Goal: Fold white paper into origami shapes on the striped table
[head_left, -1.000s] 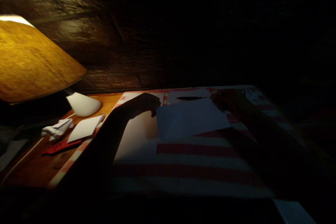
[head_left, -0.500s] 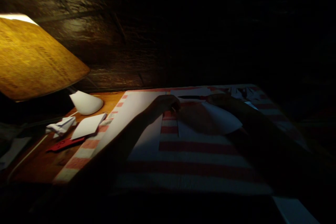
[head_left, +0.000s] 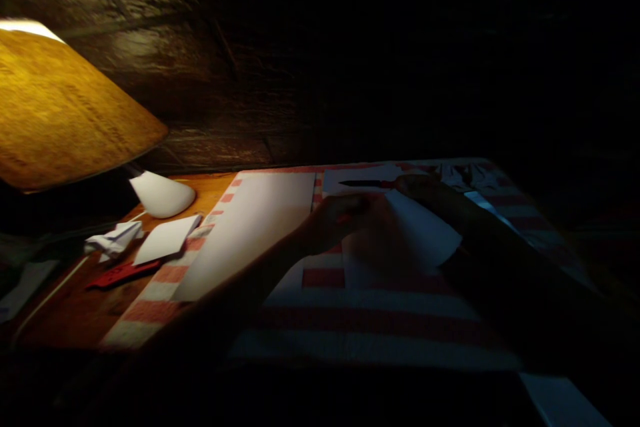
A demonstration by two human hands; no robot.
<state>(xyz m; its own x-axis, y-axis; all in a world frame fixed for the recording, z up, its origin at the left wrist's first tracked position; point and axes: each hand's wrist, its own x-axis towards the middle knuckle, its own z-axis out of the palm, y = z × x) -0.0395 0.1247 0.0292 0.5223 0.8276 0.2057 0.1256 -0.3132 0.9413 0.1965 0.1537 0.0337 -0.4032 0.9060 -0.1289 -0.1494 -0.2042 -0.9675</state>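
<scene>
Paper (head_left: 425, 230) is curving between the hands, above a striped cloth (head_left: 350, 323) on the bench (head_left: 65, 317). The right hand (head_left: 423, 189) is meeting its top edge, right by a knife (head_left: 365, 183); whether that hand is pinching either, I cannot tell. The left hand (head_left: 343, 215) is showing blurred and dark, its grip unclear. At left a lamp (head_left: 70, 107) is lighting a larger sheet (head_left: 250, 220).

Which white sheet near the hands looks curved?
The curved sheet just below the right hand: its edge bows, whereas the large sheet farther left lies flat.
</scene>
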